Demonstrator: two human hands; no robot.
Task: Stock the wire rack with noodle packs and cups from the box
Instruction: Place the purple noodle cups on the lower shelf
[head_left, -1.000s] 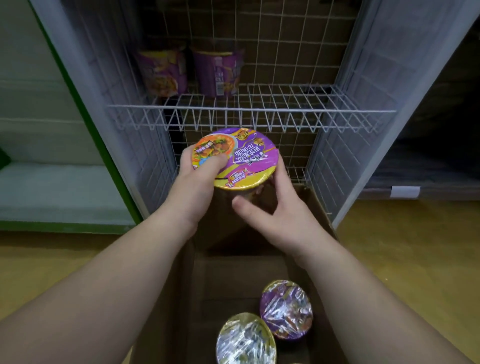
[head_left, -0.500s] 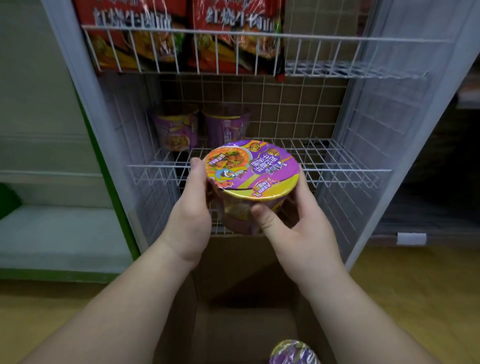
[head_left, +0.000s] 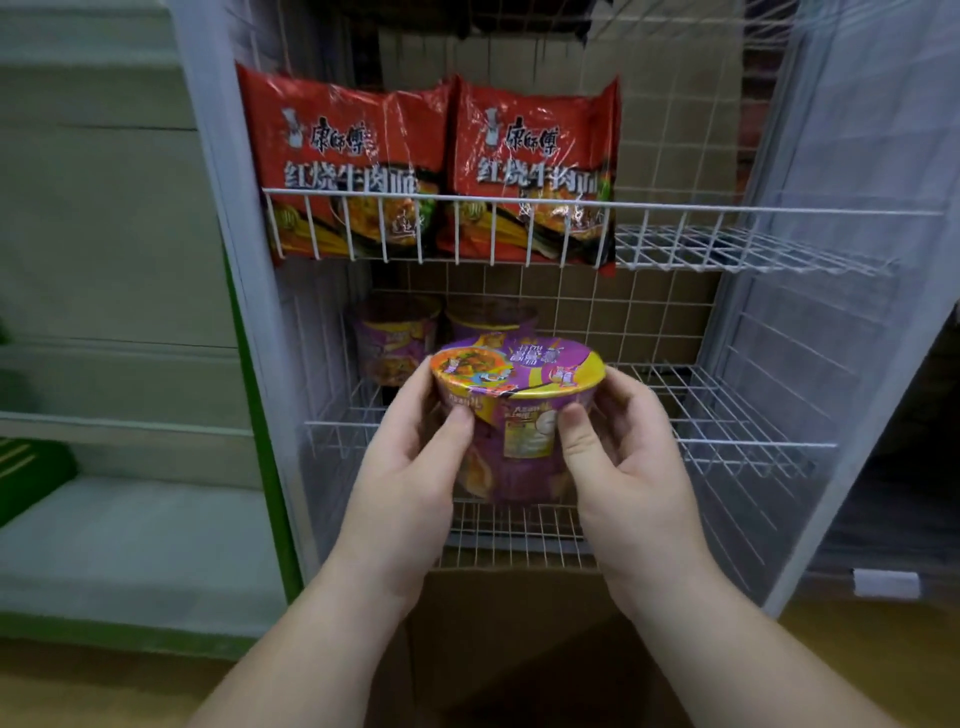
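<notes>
Holding the cup (head_left: 519, 410) between them, both hands keep it upright in front of the rack's (head_left: 810, 364) middle shelf (head_left: 727, 415), at the height of that shelf's front rail. The cup is a wide purple noodle bowl sealed in shiny film; its lid is purple with a yellow band along the near edge and an orange picture of food at the left. A yellow label shows on the purple wall facing the camera. The lid tilts slightly toward the viewer.

Left hand (head_left: 410, 478) comes up from below, palm turned inward against the cup's left wall, thumb laid on the front just under the rim, fingers wrapped round the far side and mostly hidden. Its grip is closed on the cup. Right hand (head_left: 623, 467) mirrors it on the right wall, thumb pressed to the front beside the label, fingers curled round the far edge near the rim, also gripping the cup. Both forearms are bare and rise from the bottom of the view.

Behind the cup, at the left back of the middle shelf, two more purple cups (head_left: 400, 343) stand side by side. On the shelf above, two red packs (head_left: 441, 166) stand upright behind the wire rail, filling its left part. Below the hands, a brown box (head_left: 519, 649) sits in front of the rack.
</notes>
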